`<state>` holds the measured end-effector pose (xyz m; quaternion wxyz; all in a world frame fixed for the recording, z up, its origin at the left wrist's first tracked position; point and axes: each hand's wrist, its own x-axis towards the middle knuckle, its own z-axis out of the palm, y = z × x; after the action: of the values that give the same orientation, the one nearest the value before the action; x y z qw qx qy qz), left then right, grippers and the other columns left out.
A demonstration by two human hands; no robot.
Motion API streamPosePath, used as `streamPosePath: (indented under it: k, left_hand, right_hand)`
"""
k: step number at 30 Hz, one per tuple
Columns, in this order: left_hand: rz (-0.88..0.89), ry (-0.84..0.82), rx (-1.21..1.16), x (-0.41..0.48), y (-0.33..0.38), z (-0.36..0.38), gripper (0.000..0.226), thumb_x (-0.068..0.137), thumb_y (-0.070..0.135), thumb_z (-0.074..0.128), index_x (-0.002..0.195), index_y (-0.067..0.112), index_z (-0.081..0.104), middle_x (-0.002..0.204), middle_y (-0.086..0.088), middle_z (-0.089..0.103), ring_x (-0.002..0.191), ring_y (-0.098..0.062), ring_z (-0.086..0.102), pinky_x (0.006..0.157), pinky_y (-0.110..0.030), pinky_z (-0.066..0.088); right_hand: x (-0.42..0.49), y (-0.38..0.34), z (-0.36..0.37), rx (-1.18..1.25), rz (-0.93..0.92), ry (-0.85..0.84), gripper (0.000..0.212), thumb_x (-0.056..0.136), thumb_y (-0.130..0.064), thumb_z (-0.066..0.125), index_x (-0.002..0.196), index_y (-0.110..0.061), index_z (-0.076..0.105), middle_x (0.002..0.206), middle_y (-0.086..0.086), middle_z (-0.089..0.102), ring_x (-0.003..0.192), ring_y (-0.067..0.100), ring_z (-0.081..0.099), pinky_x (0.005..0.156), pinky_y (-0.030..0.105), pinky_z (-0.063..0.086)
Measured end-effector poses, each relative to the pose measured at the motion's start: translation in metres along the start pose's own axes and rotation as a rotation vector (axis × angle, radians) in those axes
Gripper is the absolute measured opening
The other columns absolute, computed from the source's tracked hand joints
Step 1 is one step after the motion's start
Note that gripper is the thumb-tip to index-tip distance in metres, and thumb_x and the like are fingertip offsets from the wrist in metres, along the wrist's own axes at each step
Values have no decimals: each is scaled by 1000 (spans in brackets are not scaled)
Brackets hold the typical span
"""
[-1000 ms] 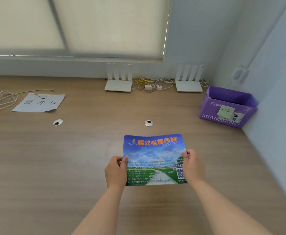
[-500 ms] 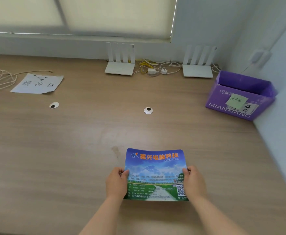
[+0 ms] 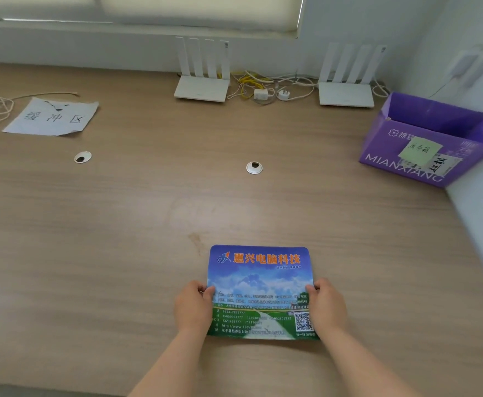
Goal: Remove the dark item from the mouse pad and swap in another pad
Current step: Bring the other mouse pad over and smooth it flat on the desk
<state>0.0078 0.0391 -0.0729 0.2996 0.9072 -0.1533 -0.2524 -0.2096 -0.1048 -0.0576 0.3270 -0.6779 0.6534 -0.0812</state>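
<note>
A printed mouse pad, blue sky above and green field below with orange characters along its top, lies flat on the wooden desk near the front edge. My left hand pinches its left edge and my right hand pinches its right edge. No dark item and no second pad are in view.
A purple open cardboard box stands at the right by the wall. Two white routers with tangled cables sit at the back. A paper sheet and cord lie far left. Two cable grommets dot the desk.
Both hands have brought the pad down and toward me; its curled far edge has flattened onto the desk. The view has tilted down.
</note>
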Motion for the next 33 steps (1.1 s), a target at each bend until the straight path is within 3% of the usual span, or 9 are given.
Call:
streamPosePath:
  k: [6, 10, 13, 15, 18, 21, 25, 29, 33]
  left_hand:
    - [26, -9, 86, 4, -4, 3, 18, 89, 31, 60, 79, 17, 55, 74, 4, 61, 72, -22, 58, 64, -35, 47]
    - [82, 9, 185, 7, 2, 1, 18, 88, 32, 61, 98, 21, 52, 93, 6, 54, 81, -19, 52, 69, -33, 44]
    - [254, 8, 274, 13, 16, 4, 27, 90, 31, 58, 115, 21, 54, 115, 2, 55, 98, -19, 53, 79, -33, 45]
    - [407, -56, 368, 18, 27, 9, 35, 93, 33, 52, 126, 22, 52, 130, 3, 54, 115, -18, 51, 94, -33, 44]
    - [545, -215, 498, 20, 43, 21, 51, 97, 32, 40, 146, 20, 32, 157, 1, 29, 144, -18, 27, 114, -35, 28]
    - [604, -338, 585, 20, 50, 34, 57, 101, 30, 31, 153, 17, 12, 163, 0, 6, 150, -19, 3, 120, -35, 12]
    - [620, -369, 651, 21, 46, 46, 65, 99, 29, 33, 153, 18, -2, 163, 0, -5, 149, -18, -7, 120, -33, 5]
    - [635, -334, 630, 20, 41, 52, 70, 97, 27, 39, 153, 18, -2, 163, 1, -7, 149, -17, -8, 120, -32, 2]
    - [659, -375, 660, 30, 37, 43, 60, 101, 29, 26, 154, 19, 0, 163, 4, -6, 149, -13, -7, 120, -32, 3]
  right_hand:
    - [7, 2, 3, -29, 12, 7, 15, 91, -23, 59, 82, -12, 53, 72, 3, 60, 68, 28, 53, 62, 36, 42]
    - [9, -5, 3, -87, -23, 57, 15, 88, -20, 62, 99, -12, 55, 98, 5, 62, 83, 23, 55, 71, 34, 45]
    - [14, -21, 8, -166, -169, 48, 30, 91, -17, 55, 121, -11, 53, 118, 4, 56, 106, 20, 51, 88, 34, 46]
    - [17, -38, 16, -207, -267, -71, 40, 94, -14, 45, 134, -11, 47, 136, 5, 51, 124, 22, 45, 102, 36, 41]
    - [18, -63, 32, -334, -407, -293, 54, 93, -8, 37, 146, -12, 30, 157, 7, 27, 146, 23, 20, 116, 38, 26]
    - [17, -82, 45, -447, -510, -434, 60, 95, -13, 38, 151, -13, 16, 162, 5, 5, 149, 24, -1, 121, 41, 11]
    - [16, -89, 59, -472, -516, -529, 63, 96, -13, 33, 152, -12, 3, 162, 5, -6, 149, 22, -7, 121, 35, 2]
    - [17, -81, 68, -432, -527, -512, 63, 96, -13, 31, 152, -13, 0, 162, 4, -8, 148, 20, -9, 122, 34, 1]
    - [20, -77, 61, -502, -572, -511, 67, 93, -10, 35, 151, -11, 0, 162, 5, -9, 148, 20, -7, 121, 32, 3]
